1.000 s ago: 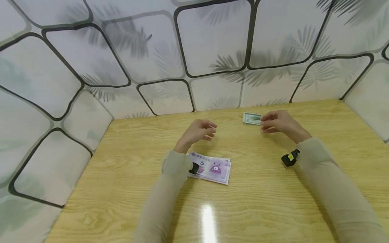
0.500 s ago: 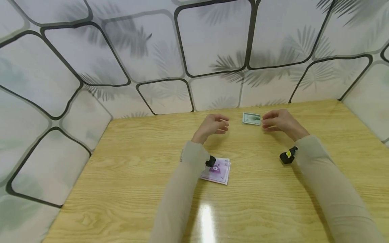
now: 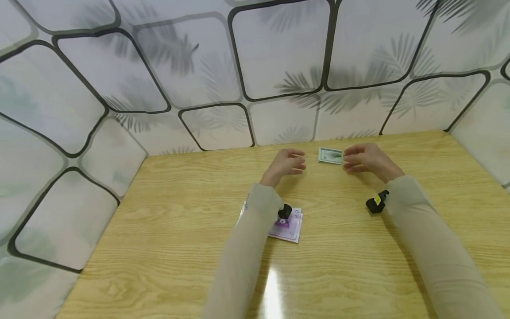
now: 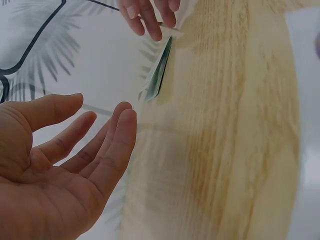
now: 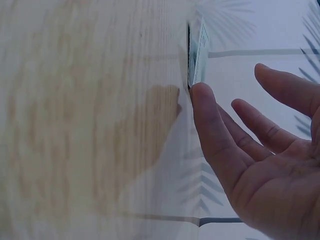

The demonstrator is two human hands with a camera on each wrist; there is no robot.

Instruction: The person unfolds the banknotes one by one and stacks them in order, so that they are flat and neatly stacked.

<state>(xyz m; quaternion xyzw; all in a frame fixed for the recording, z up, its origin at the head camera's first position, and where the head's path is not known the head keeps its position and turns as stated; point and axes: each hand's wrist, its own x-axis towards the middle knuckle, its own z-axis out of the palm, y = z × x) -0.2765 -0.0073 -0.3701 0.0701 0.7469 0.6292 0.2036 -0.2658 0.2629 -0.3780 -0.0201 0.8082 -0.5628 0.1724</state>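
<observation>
A small stack of green play banknotes (image 3: 330,155) lies near the back of the table. My right hand (image 3: 368,160) hovers at the stack's right end, thumb and fingers apart; whether a fingertip touches the paper I cannot tell. On the other side, my left hand (image 3: 284,166) is held over the table, its fingers (image 4: 117,150) loosely bent, a gap between them and the green stack (image 4: 159,70). Below the left wrist is a larger pile of purple play banknotes (image 3: 294,228), partly hidden by the sleeve and the black wrist camera.
The wooden table (image 3: 171,248) meets a patterned wall covering (image 3: 279,53) at the back, just behind the green stack. More of the same covering (image 3: 59,212) stands on the left. A black wrist camera (image 3: 375,204) hangs under the right cuff.
My left hand has moved right and slightly back towards the green stack, its sleeve now covering more of the purple pile. The right hand has barely shifted, and both stacks stay in place.
</observation>
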